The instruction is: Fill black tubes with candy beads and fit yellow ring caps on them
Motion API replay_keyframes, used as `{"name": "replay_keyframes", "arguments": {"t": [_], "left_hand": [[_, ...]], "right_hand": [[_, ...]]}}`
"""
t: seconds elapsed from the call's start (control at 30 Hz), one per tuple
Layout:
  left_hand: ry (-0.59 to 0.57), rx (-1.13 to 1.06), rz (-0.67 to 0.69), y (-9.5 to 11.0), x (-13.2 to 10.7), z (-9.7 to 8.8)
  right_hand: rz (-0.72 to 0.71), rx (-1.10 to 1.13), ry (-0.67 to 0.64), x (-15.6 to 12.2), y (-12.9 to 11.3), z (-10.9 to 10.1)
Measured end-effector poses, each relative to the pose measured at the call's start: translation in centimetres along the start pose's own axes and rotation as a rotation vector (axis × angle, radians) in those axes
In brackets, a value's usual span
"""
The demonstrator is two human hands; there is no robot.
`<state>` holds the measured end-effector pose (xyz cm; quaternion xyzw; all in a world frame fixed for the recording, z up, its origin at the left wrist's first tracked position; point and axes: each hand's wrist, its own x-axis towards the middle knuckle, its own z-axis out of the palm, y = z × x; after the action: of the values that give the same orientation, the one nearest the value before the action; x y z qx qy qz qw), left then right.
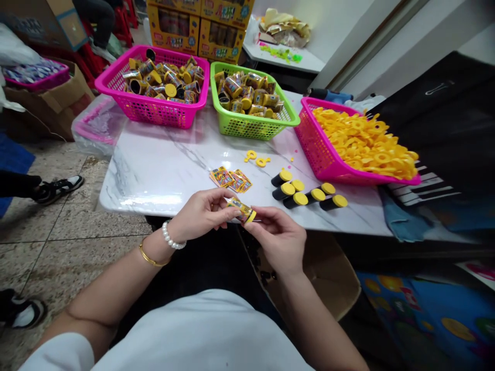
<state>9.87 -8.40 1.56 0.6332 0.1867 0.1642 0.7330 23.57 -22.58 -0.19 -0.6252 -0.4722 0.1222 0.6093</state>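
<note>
Between my two hands, just over the table's front edge, is a small cylindrical container (241,208) with a printed label and a yellow cap. My left hand (204,210) is closed on its labelled end. The fingers of my right hand (279,234) pinch the capped end. Right behind my hands lie two small fanned stacks of printed labels (231,179). To their right stand several black containers with yellow caps (296,199), showing no printed label. Two yellow ring-shaped plastic pieces (257,158) lie farther back.
A pink basket (162,111) and a green basket (251,126) hold labelled containers at the back. Another pink basket (320,154), at right, is heaped with yellow plastic pieces. Below the table is a cardboard box (332,273). Another person's shoe (60,188) shows at left.
</note>
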Motion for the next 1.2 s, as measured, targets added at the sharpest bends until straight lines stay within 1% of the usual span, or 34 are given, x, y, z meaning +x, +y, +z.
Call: {"name": "replay_keyframes", "arguments": {"t": [0.03,0.07,0.1,0.13,0.23,0.27,0.3,0.33,0.37,0.43,0.47,0.5,0.53,0.57,0.6,0.7,0.77,0.8,0.87,0.93,1.0,1.1,1.2], "left_hand": [[0.007,0.001,0.006,0.1,0.0,0.0],[0.006,-0.003,0.013,0.2,0.0,-0.1],[0.0,-0.011,0.019,0.3,-0.1,-0.1],[-0.008,-0.021,0.025,0.3,-0.1,-0.2],[-0.037,-0.053,0.027,0.1,-0.1,-0.3],[-0.047,-0.072,0.039,-0.1,-0.1,-0.3],[-0.057,-0.092,0.063,-0.3,0.0,-0.3],[-0.057,-0.104,0.095,-0.5,0.0,-0.3],[-0.046,-0.103,0.126,-0.7,-0.1,-0.2],[0.012,-0.075,0.17,-1.0,-0.1,-0.1],[0.038,-0.059,0.169,-1.0,-0.2,-0.1],[0.051,-0.051,0.151,-0.9,-0.2,0.0],[0.05,-0.053,0.121,-0.9,-0.2,-0.1],[0.032,-0.059,0.086,-0.7,-0.2,-0.1],[0.01,-0.063,0.053,-0.6,-0.2,-0.1],[-0.017,-0.057,0.004,-0.3,0.0,-0.3],[-0.031,-0.07,0.004,-0.1,0.1,-0.3],[-0.051,-0.084,0.001,0.0,0.1,-0.4],[-0.096,-0.119,-0.026,0.1,0.1,-0.5],[-0.116,-0.146,-0.083,0.2,0.2,-0.5],[-0.105,-0.161,-0.135,0.3,0.2,-0.6],[-0.101,-0.18,-0.143,0.5,0.3,-0.5],[-0.119,-0.247,-0.12,0.6,0.5,-0.5]], "right_hand": [[0.062,0.063,-0.007,0.0,0.0,0.3],[0.083,0.095,-0.011,0.0,0.0,0.4],[0.062,0.093,-0.013,0.1,-0.1,0.4],[0.012,0.062,-0.007,0.3,-0.2,0.1],[-0.206,-0.128,0.001,0.7,-0.3,-1.0],[-0.246,-0.178,-0.001,0.8,-0.2,-1.2],[-0.236,-0.194,-0.004,0.9,-0.1,-1.2],[-0.172,-0.163,-0.014,0.9,0.0,-1.0],[-0.055,-0.084,-0.036,0.9,0.2,-0.6],[0.25,0.145,-0.101,0.9,0.5,0.3],[0.379,0.246,-0.143,0.9,0.6,0.6],[0.463,0.316,-0.18,1.0,0.7,0.7],[0.495,0.349,-0.208,1.2,0.7,0.7],[0.485,0.354,-0.226,1.5,0.5,0.4],[0.439,0.342,-0.244,1.7,0.4,0.1],[0.206,0.233,-0.291,2.3,0.0,-0.8],[0.075,0.177,-0.264,2.4,0.2,-0.9],[0.038,0.185,-0.23,2.3,0.4,-0.7],[0.027,0.248,-0.15,2.0,1.0,-0.3],[0.058,0.275,-0.108,1.9,1.5,0.1],[0.065,0.244,-0.128,1.9,1.6,0.1],[-0.007,0.215,-0.196,2.2,1.3,-0.1],[-0.068,0.237,-0.144,2.5,1.1,0.0]]}}
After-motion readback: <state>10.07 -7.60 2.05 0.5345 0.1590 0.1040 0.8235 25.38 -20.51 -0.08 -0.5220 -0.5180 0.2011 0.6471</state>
